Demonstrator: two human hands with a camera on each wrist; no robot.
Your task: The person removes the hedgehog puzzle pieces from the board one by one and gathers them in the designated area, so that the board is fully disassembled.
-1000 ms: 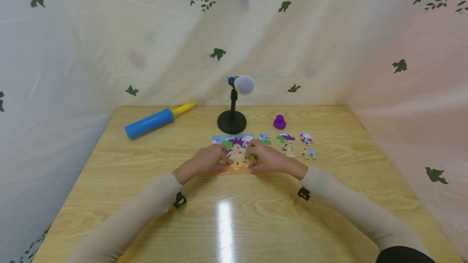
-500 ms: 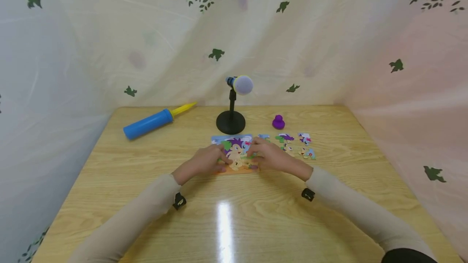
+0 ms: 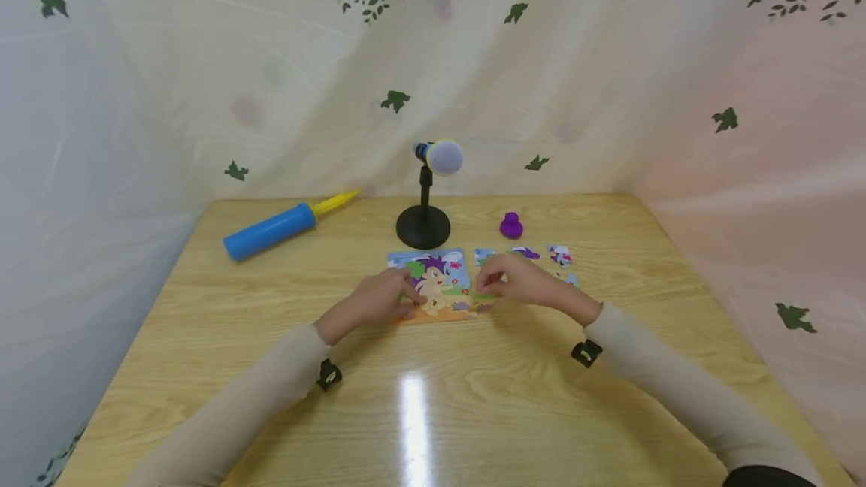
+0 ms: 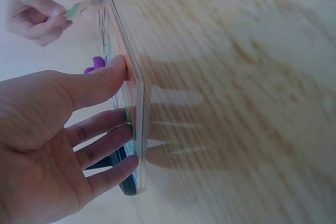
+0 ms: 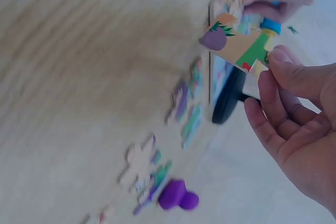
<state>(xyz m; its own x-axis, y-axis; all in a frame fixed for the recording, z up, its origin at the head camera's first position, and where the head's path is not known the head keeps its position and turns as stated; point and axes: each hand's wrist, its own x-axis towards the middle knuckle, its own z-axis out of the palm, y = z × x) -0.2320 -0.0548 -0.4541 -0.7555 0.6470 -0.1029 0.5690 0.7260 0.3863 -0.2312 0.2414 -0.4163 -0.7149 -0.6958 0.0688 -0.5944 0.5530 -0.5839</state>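
Observation:
A colourful picture puzzle board [image 3: 433, 280] lies flat on the wooden table [image 3: 433, 412]. My left hand [image 3: 389, 297] rests at its left edge, thumb [image 4: 105, 77] and straight fingers [image 4: 107, 129] touching the board's rim [image 4: 137, 129]. My right hand [image 3: 504, 282] is just off the board's lower right corner. It pinches a puzzle piece [image 5: 239, 43] between thumb and fingertip, and that piece [image 3: 483, 299] shows green, tan and purple print. Several loose pieces [image 3: 560, 254] lie to the right of the board.
A black microphone stand [image 3: 423, 225] is behind the board, with a small purple duck [image 3: 510, 225] to its right. A blue and yellow hand pump [image 3: 271, 230] lies at the back left. Curtains enclose the table on three sides.
My right hand has drawn to the right off the board, taking a puzzle piece from its lower right corner. My left hand stays at the left edge.

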